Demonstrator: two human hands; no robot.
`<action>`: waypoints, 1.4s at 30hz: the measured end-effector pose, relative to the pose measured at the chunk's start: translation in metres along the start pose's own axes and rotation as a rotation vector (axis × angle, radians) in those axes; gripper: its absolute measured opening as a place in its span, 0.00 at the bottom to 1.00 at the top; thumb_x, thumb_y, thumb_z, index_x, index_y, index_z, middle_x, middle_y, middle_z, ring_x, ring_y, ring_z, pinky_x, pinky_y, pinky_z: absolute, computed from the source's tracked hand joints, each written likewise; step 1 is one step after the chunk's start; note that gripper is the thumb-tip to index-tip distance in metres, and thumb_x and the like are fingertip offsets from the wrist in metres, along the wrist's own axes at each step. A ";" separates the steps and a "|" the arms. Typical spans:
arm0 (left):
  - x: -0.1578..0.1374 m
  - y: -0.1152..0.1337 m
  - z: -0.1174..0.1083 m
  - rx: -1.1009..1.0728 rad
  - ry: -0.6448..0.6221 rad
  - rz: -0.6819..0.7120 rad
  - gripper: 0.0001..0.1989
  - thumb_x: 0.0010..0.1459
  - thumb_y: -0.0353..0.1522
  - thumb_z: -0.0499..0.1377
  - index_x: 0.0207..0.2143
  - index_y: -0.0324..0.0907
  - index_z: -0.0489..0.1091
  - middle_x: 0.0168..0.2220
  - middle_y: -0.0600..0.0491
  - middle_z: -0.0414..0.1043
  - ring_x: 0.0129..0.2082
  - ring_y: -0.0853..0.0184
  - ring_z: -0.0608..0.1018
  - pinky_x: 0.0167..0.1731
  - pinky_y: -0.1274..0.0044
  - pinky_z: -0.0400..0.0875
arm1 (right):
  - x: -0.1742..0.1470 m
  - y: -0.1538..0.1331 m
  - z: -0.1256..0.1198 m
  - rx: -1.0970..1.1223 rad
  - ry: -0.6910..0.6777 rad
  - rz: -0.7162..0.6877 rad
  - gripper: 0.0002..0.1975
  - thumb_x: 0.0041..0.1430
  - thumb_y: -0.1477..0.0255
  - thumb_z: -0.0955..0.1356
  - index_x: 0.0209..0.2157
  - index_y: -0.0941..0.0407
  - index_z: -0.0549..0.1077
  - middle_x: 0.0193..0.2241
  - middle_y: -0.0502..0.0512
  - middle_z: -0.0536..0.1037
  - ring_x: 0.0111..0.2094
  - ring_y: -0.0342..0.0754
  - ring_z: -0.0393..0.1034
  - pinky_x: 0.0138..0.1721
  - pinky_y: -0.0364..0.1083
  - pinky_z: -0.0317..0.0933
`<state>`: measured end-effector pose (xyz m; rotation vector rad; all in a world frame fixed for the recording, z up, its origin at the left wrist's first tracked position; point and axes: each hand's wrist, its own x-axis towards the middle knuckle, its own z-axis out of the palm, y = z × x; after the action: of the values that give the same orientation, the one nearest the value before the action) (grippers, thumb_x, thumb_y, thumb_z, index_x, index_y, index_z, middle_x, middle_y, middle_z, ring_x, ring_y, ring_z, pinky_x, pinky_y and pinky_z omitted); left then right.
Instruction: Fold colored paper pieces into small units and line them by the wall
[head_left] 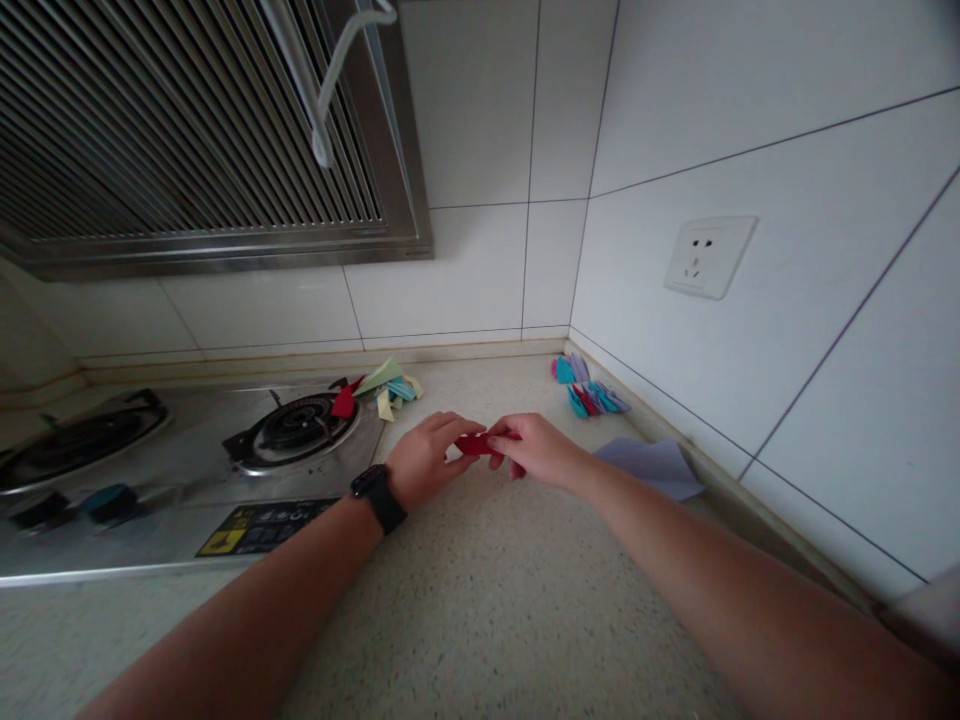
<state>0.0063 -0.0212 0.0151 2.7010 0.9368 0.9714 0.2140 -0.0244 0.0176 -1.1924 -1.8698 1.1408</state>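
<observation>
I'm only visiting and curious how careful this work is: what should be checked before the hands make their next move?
1. Red paper held by left hand and right hand: ok.
2. Loose paper pile kept off the stove: not ok, it overlaps the edge.
3. Nearest burner cold: cannot tell; no flame shows.
4. Folded pieces apart from both hands: ok.
5. Lavender sheet within view: ok, partly hidden.

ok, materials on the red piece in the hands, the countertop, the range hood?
Red piece: probably matte paper; thin, no visible shine, though too small to be sure.
Countertop: stone or composite, smooth-looking, pale with dark speckles; can't tell which.
Range hood: seems metal, likely stainless steel, satin finish; dull grey sheen.
</observation>
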 end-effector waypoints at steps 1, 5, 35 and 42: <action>0.000 0.000 0.000 0.015 0.001 0.017 0.12 0.58 0.32 0.59 0.46 0.44 0.72 0.41 0.49 0.73 0.40 0.64 0.73 0.36 0.74 0.70 | 0.000 0.001 0.000 0.011 -0.020 0.014 0.09 0.61 0.69 0.65 0.37 0.60 0.73 0.25 0.55 0.79 0.17 0.39 0.66 0.18 0.38 0.58; 0.001 -0.003 0.001 0.078 0.002 0.062 0.07 0.59 0.34 0.58 0.37 0.44 0.75 0.39 0.50 0.74 0.40 0.64 0.73 0.39 0.73 0.68 | 0.003 0.010 0.000 -0.146 -0.003 -0.021 0.12 0.61 0.66 0.65 0.34 0.60 0.76 0.24 0.56 0.78 0.21 0.41 0.68 0.21 0.39 0.58; -0.001 0.000 0.011 0.224 -0.202 0.032 0.08 0.58 0.32 0.56 0.35 0.44 0.76 0.34 0.51 0.75 0.39 0.64 0.72 0.41 0.74 0.65 | -0.001 0.016 -0.005 -0.880 -0.031 -0.471 0.08 0.54 0.74 0.68 0.36 0.55 0.78 0.33 0.54 0.77 0.38 0.48 0.70 0.40 0.44 0.60; 0.001 0.002 0.008 0.250 -0.267 -0.005 0.10 0.57 0.32 0.56 0.35 0.46 0.78 0.31 0.50 0.75 0.36 0.63 0.73 0.39 0.73 0.66 | -0.003 0.009 -0.004 -0.978 -0.083 -0.496 0.10 0.57 0.74 0.66 0.39 0.55 0.78 0.34 0.56 0.77 0.38 0.49 0.70 0.40 0.45 0.59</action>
<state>0.0131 -0.0219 0.0096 2.9310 1.0692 0.5011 0.2222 -0.0242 0.0114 -1.0133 -2.6863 -0.0517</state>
